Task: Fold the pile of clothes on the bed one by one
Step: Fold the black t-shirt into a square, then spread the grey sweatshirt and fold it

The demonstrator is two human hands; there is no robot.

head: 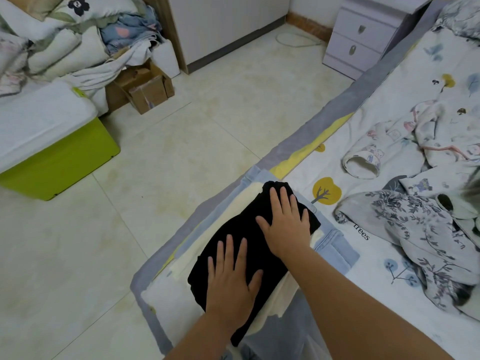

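Observation:
A folded black garment lies on top of a stack of folded clothes at the near corner of the bed: a cream piece and a light blue piece show under it. My left hand rests flat on the garment's near half, fingers spread. My right hand presses flat on its far half. Neither hand grips anything. Unfolded clothes lie in a pile to the right: a floral grey-and-white garment and a cartoon-print white garment.
The bed has a tree-print sheet with a grey border and runs from bottom centre to upper right. Left of it is tiled floor. A green box, cardboard boxes and heaped bedding stand at the left; a drawer unit at the top.

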